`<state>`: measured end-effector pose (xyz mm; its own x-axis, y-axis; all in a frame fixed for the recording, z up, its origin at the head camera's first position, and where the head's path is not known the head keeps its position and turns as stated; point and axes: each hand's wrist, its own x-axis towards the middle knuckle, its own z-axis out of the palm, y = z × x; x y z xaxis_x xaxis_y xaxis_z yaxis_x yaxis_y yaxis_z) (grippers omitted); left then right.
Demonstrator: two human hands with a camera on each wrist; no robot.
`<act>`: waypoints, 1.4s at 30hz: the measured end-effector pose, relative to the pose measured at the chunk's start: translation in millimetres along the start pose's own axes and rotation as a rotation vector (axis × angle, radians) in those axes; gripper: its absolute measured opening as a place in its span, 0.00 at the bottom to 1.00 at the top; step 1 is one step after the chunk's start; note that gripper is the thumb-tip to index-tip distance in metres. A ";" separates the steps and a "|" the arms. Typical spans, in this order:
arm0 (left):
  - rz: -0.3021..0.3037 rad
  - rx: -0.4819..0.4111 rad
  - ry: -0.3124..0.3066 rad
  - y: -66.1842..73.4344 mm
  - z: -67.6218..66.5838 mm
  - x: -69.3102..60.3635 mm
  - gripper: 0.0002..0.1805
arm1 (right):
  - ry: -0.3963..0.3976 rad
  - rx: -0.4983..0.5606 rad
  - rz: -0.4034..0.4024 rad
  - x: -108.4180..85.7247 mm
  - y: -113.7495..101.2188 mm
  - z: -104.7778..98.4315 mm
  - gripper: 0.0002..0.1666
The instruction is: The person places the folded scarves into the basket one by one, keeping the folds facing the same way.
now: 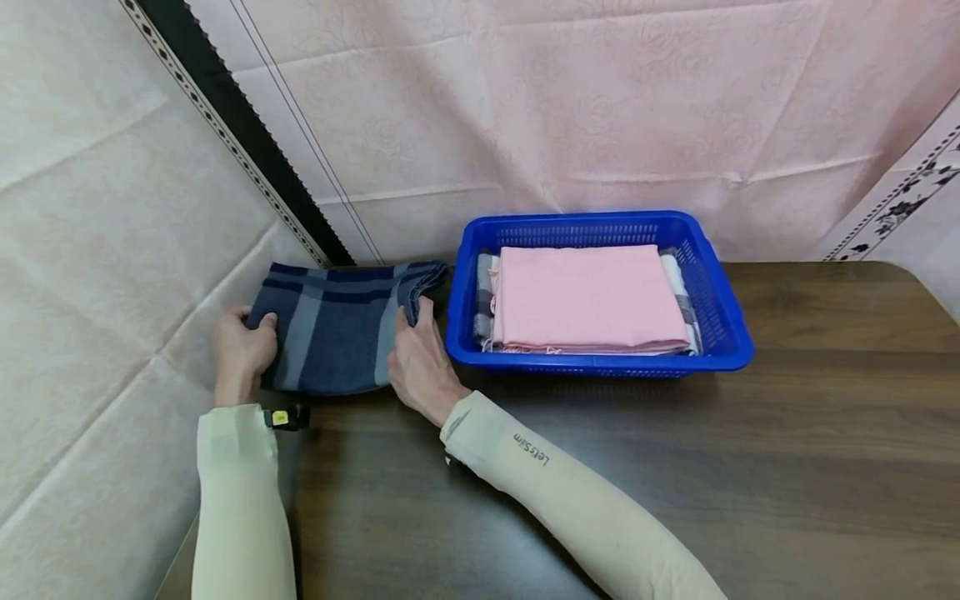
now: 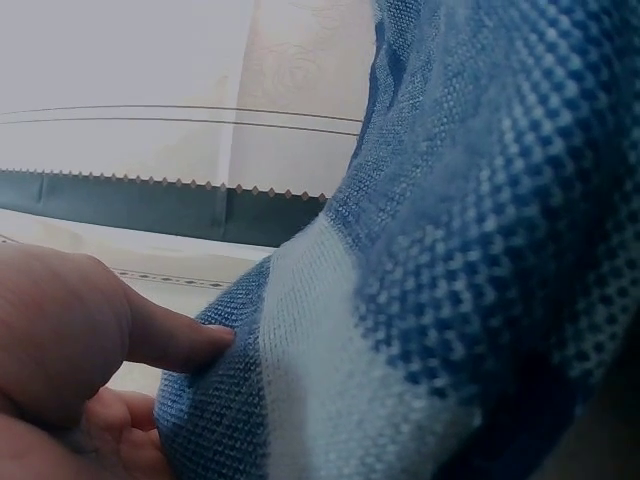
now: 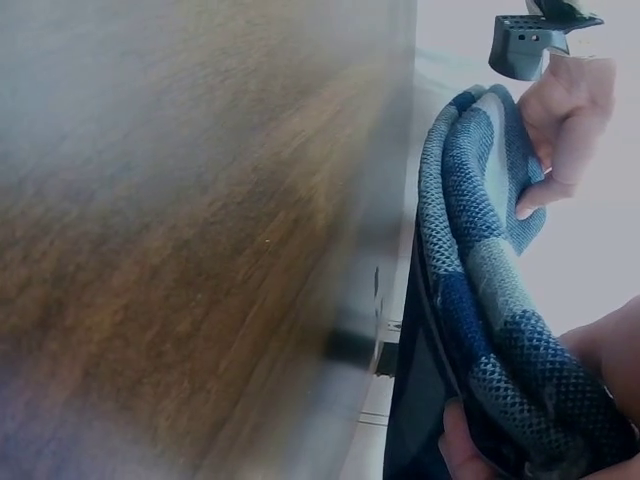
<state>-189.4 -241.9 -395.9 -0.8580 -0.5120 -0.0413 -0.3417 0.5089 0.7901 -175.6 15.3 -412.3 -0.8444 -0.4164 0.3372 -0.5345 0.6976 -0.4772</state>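
A folded cloth (image 1: 345,337) in dark blue with lighter blue-grey stripes spans both hands at the table's left end. My left hand (image 1: 246,346) grips its left edge; in the left wrist view the thumb (image 2: 185,340) presses on the knit surface. At the opposite edge, my right hand (image 1: 422,362) pinches the cloth, where it curls over at the upper right corner. The right wrist view shows the thick layered fold of the cloth (image 3: 480,240) bowing between the hands, with fingers on both sides of it.
Just right of the right hand stands a blue plastic basket (image 1: 720,333). Inside lies a folded pink cloth (image 1: 585,296) on top of grey-and-white checked fabric (image 1: 485,300). Pale patterned sheeting (image 1: 562,100) hangs behind the wooden table (image 1: 825,400) and along its left side.
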 end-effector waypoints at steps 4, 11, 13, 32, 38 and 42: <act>-0.015 -0.006 0.007 2.9 -1.2 0.0 0.32 | -0.013 0.029 0.025 -0.4 -2.6 -1.6 0.34; -0.029 -0.009 0.028 3.7 -3.9 0.4 0.32 | -0.010 0.055 0.022 -0.2 -5.0 -4.3 0.34; -0.036 -0.012 0.028 3.9 -4.3 0.4 0.32 | -0.010 0.062 0.020 -0.2 -5.2 -4.9 0.34; 0.007 -0.063 0.094 12.3 -6.9 -5.9 0.28 | 0.001 0.072 -0.041 3.7 -6.3 -17.4 0.32; 0.019 -0.063 0.114 14.9 -7.1 -7.5 0.28 | -0.022 0.115 -0.021 2.6 -7.5 -22.8 0.32; 0.024 -0.066 0.122 16.4 -8.4 -8.8 0.28 | -0.015 0.112 -0.035 3.1 -7.5 -25.0 0.33</act>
<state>-184.3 -234.8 -377.5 -0.8113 -0.5825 0.0492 -0.2924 0.4773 0.8287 -173.3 23.4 -387.4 -0.8249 -0.4491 0.3434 -0.5641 0.6131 -0.5532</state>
